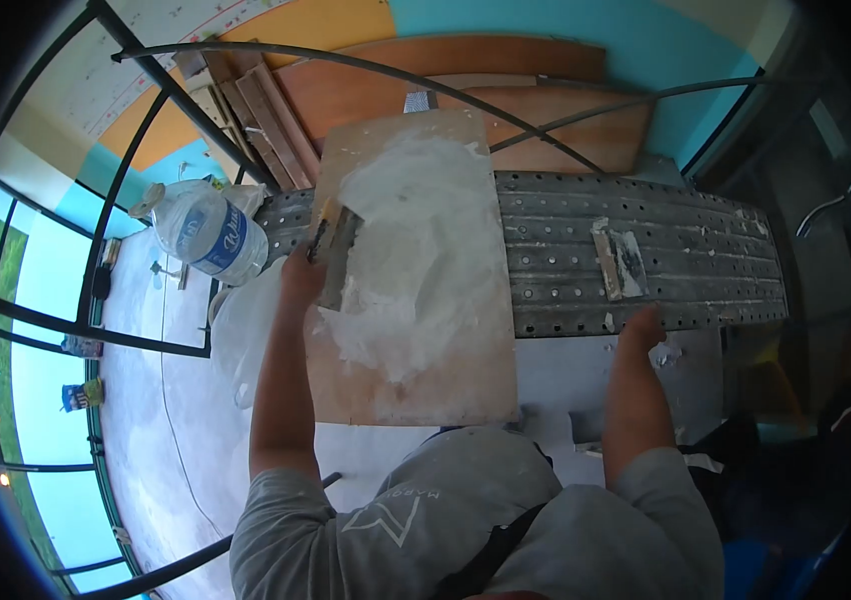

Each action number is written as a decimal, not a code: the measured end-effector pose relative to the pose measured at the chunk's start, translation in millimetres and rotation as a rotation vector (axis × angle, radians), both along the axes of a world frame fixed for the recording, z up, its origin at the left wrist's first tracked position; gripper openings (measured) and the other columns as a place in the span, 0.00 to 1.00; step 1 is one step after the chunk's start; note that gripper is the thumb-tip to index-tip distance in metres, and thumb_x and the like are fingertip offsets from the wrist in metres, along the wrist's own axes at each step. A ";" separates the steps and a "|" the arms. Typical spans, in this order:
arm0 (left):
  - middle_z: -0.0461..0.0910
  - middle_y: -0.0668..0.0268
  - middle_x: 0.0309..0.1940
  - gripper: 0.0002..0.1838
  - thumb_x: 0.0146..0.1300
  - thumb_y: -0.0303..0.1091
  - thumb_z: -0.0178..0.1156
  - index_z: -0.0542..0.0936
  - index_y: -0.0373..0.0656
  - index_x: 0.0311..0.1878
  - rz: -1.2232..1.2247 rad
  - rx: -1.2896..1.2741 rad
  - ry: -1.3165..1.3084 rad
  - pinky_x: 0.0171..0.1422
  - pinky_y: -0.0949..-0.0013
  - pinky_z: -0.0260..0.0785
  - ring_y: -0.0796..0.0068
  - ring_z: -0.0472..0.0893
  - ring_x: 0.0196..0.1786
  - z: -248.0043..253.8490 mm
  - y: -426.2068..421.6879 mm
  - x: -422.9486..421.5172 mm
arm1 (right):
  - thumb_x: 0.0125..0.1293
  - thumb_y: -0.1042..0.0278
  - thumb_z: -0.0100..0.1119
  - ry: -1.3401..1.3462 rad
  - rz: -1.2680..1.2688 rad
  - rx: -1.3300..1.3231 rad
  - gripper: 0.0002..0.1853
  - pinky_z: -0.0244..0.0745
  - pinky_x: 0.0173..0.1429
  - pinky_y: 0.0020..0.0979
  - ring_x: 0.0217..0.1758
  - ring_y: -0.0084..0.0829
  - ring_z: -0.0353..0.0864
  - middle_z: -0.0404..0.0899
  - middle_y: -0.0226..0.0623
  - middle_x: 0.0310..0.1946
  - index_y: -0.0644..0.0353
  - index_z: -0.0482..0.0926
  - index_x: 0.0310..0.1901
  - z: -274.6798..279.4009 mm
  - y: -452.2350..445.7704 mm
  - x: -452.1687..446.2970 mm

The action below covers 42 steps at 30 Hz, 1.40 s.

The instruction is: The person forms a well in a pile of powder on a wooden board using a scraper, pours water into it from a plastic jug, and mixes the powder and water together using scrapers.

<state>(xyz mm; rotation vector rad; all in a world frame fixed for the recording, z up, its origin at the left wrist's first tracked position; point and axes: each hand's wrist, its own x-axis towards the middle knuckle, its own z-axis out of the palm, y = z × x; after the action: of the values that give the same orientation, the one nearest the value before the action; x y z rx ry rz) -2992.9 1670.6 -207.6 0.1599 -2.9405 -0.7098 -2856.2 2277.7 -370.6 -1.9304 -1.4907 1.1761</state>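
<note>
My left hand (pixel 306 268) is wrapped round the handle of a wide scraper (pixel 339 262), whose blade rests at the left edge of a patch of white paste. The paste (pixel 426 250) is spread over a wooden board (pixel 411 402) in front of me. My right hand (pixel 644 326) is at the front edge of the perforated metal platform (pixel 546 220), just below a second scraper (pixel 621 262) smeared with white. Its fingers are too small and dim to make out.
A large clear bottle (pixel 208 232) with a blue label stands left of the board, above a translucent bag (pixel 244 330). Dark metal frame bars (pixel 146 60) cross on the left and overhead. Wooden planks (pixel 266 120) and curved panels (pixel 546 110) lean at the back.
</note>
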 end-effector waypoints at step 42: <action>0.81 0.47 0.48 0.20 0.55 0.23 0.54 0.78 0.35 0.54 -0.111 0.248 0.282 0.57 0.56 0.70 0.49 0.80 0.52 11.0 52.7 53.0 | 0.67 0.44 0.55 -0.086 0.013 -0.146 0.39 0.65 0.70 0.44 0.66 0.53 0.70 0.71 0.58 0.60 0.71 0.60 0.65 41.7 -9.3 13.2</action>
<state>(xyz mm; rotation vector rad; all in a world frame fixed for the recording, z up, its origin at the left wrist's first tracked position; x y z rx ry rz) -2939.8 1723.3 -196.6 -0.0781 -2.6025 -1.0205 -2843.0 2268.4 -328.9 -2.0950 -1.4999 1.2533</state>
